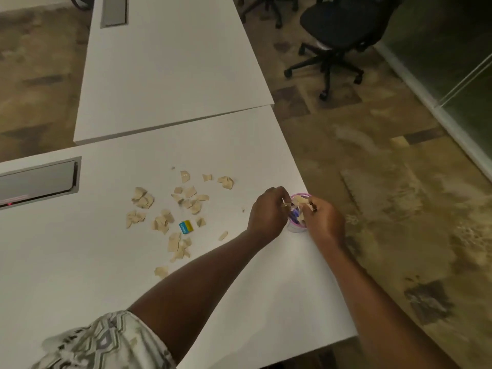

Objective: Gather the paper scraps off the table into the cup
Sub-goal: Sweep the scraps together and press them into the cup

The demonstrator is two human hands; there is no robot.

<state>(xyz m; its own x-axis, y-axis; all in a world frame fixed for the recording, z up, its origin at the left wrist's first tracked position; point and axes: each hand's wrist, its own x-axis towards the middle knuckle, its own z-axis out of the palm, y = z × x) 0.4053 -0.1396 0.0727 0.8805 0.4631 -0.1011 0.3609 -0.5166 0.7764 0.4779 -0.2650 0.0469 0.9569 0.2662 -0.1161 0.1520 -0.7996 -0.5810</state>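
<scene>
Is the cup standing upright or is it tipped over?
Upright. The cup stands at the table edge; its pink rim faces up between both hands, which hold scraps over it.

Dim room: two white tables [170, 75] abutting, mottled brown carpet [386, 182], black office chair [343, 30], glass partition [458, 62].

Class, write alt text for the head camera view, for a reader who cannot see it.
Both hands, left hand and right hand, meet over a small pink-rimmed cup near the right edge of a white table, the right hand holding paper scraps over it. Many tan scraps and a small blue-and-yellow object lie to their left.
</scene>
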